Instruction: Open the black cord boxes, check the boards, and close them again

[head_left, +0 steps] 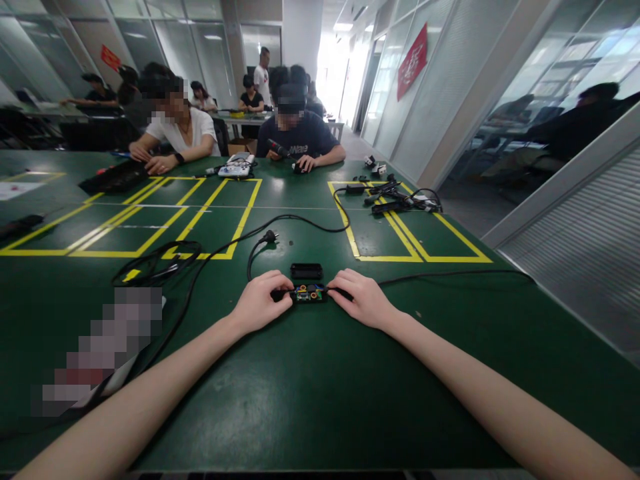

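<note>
An opened black power adapter point(310, 293) lies on the green table in front of me, its circuit board with ring-shaped coils showing. Just behind it rests its black cover point(307, 271), apart from the lower shell. My left hand point(263, 300) is closed at the adapter's left end, pinching the cord there; this cord runs behind the hand to a black plug point(271, 237). At the right end my right hand point(361, 299) pinches the other cord point(450, 274), which trails off to the right. The fingers partly hide both cord ends.
A coiled black cable point(155, 263) and a blurred-out pale object point(110, 347) lie to my left. Yellow tape point(385, 258) marks the table. More adapters and cables point(395, 197) sit at the back right. Across the table, two people point(300, 137) handle parts.
</note>
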Action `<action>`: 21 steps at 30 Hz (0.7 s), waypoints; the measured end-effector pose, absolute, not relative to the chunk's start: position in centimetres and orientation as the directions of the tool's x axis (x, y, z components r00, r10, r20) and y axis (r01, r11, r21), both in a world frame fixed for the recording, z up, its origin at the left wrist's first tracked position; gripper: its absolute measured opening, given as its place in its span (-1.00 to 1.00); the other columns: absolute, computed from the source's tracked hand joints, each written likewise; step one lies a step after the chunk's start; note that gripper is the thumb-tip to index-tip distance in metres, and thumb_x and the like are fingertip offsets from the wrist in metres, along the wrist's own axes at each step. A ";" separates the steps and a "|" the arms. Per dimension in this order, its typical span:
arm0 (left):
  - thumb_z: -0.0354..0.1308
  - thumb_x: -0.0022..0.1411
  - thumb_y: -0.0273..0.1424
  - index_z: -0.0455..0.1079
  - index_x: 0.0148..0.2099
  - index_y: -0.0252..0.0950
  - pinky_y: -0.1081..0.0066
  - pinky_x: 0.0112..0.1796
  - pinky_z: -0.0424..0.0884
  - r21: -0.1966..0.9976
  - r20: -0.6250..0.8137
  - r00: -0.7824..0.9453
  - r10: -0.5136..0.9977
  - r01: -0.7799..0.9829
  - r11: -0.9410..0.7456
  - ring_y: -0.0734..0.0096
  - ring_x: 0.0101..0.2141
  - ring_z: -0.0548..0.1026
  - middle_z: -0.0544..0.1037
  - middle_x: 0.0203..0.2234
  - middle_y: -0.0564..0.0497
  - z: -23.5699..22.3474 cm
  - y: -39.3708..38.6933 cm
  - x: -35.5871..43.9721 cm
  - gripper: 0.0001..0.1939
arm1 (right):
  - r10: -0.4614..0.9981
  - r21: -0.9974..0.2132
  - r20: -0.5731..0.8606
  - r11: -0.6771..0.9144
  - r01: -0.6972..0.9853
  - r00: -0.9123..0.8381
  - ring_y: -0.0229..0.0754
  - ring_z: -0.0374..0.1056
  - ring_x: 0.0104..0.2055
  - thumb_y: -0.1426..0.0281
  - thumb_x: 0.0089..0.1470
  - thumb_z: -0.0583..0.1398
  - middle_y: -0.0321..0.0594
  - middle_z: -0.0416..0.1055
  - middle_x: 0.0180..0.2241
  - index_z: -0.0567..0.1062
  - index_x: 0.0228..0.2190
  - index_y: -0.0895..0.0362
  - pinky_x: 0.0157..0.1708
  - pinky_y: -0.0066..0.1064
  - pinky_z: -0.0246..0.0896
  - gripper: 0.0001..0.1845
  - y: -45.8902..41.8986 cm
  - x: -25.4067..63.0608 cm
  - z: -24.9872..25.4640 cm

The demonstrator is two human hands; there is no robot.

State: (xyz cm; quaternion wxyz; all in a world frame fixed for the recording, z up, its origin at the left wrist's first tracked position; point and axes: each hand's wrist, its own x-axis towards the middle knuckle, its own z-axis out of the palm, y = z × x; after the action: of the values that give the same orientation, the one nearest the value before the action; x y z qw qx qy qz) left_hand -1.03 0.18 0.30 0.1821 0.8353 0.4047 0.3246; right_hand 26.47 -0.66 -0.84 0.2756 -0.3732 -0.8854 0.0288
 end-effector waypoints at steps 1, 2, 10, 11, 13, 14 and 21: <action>0.15 0.18 -0.52 0.51 -0.30 -0.28 0.44 -0.35 0.34 0.566 0.393 0.465 0.793 0.557 -0.607 0.40 -0.37 0.48 0.51 -0.40 0.04 0.3 0.2 -1.0 -0.88 | 0.673 -0.254 0.468 0.724 0.642 -0.573 -0.09 0.38 -0.22 0.36 0.40 0.11 -0.14 0.50 -0.28 0.52 -0.22 0.08 -0.24 -0.29 0.31 -0.81 -0.6 26.5 -0.8; 0.15 0.18 -0.52 0.51 -0.30 -0.28 0.43 -0.34 0.35 0.565 0.392 0.468 0.792 0.558 -0.608 0.39 -0.36 0.48 0.51 -0.39 0.04 0.3 0.2 -1.1 -0.88 | 0.669 -0.252 0.467 0.728 0.638 -0.578 -0.09 0.37 -0.22 0.37 0.41 0.10 -0.14 0.49 -0.28 0.51 -0.23 0.09 -0.24 -0.28 0.31 -0.80 -0.6 26.5 -0.9; 0.12 0.23 -0.52 0.43 -0.37 -0.26 0.39 -0.25 0.41 0.504 0.416 0.501 0.759 0.567 -0.651 0.34 -0.30 0.48 0.50 -0.38 0.02 0.1 0.2 -1.0 -0.86 | 0.662 -0.245 0.438 0.738 0.628 -0.608 -0.10 0.32 -0.22 0.38 0.43 0.07 -0.14 0.44 -0.29 0.48 -0.28 0.09 -0.23 -0.30 0.26 -0.77 -0.4 26.6 -0.9; 0.11 0.25 -0.52 0.43 -0.36 -0.26 0.39 -0.25 0.42 0.502 0.416 0.504 0.757 0.567 -0.653 0.34 -0.29 0.48 0.51 -0.37 0.02 0.1 0.2 -1.0 -0.86 | 0.659 -0.234 0.437 0.740 0.630 -0.612 -0.10 0.32 -0.23 0.38 0.42 0.08 -0.14 0.44 -0.29 0.48 -0.29 0.09 -0.23 -0.29 0.25 -0.77 -0.4 26.6 -0.9; 0.09 0.27 -0.52 0.44 -0.34 -0.26 0.38 -0.23 0.43 0.498 0.418 0.507 0.753 0.566 -0.658 0.34 -0.28 0.48 0.52 -0.35 0.01 0.1 0.2 -1.0 -0.85 | 0.649 -0.204 0.436 0.746 0.634 -0.623 -0.09 0.30 -0.25 0.38 0.42 0.08 -0.14 0.44 -0.29 0.48 -0.29 0.10 -0.24 -0.28 0.23 -0.77 -0.4 26.7 -0.9; 0.09 0.27 -0.52 0.44 -0.33 -0.26 0.37 -0.22 0.43 0.494 0.421 0.509 0.751 0.566 -0.660 0.33 -0.27 0.48 0.52 -0.34 0.01 0.1 0.2 -1.0 -0.85 | 0.644 -0.188 0.435 0.748 0.636 -0.629 -0.09 0.29 -0.26 0.38 0.42 0.08 -0.13 0.44 -0.30 0.48 -0.29 0.10 -0.24 -0.28 0.21 -0.77 -0.4 26.7 -0.9; 0.07 0.30 -0.53 0.40 -0.33 -0.24 0.37 -0.23 0.41 0.453 0.410 0.536 0.738 0.583 -0.675 0.31 -0.26 0.49 0.52 -0.33 0.01 0.4 0.1 -0.9 -0.84 | 0.631 -0.147 0.427 0.755 0.639 -0.647 -0.09 0.29 -0.26 0.39 0.42 0.07 -0.13 0.44 -0.29 0.48 -0.28 0.11 -0.24 -0.28 0.18 -0.76 -0.3 26.7 -0.8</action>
State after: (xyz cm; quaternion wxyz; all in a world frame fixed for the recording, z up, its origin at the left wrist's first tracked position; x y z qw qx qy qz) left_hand -0.91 0.08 0.39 0.1316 0.8663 0.3813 0.2945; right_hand 26.74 -0.34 -0.81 0.2322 -0.3499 -0.9075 -0.0084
